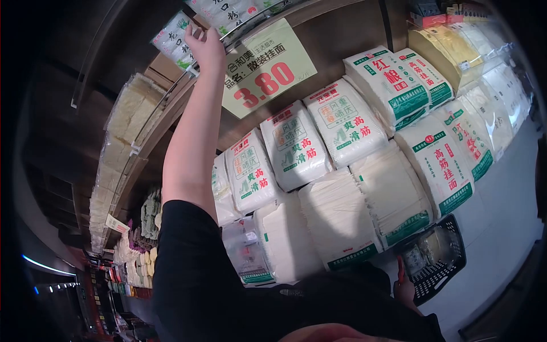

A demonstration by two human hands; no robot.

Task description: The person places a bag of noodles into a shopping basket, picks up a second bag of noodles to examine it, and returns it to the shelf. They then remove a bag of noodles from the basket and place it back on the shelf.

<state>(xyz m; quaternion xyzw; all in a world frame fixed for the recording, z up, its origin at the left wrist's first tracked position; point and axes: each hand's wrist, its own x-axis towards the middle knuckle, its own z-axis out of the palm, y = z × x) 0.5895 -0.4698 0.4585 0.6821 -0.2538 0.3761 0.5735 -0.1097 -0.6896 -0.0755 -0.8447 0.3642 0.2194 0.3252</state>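
My left hand [204, 44] reaches up to the upper shelf. Its fingers are curled at the edge of a white packet [171, 39] with dark characters and green print. Just beside my wrist hangs a pale yellow price sign [268, 68] reading 3.80. Low on the right, my right hand [404, 289] is closed at the side of a black basket [437, 279], next to a thin red part. Clear-wrapped packets [424, 253] lie in the basket. My grip there is partly hidden by shadow and my dark sleeve.
Large white noodle packages [293, 145] with red and green print stand in rows below the sign. Yellowish packages [444, 51] sit at the upper right. Clear-wrapped goods [131, 114] line the left shelf, whose metal rail runs beside my forearm.
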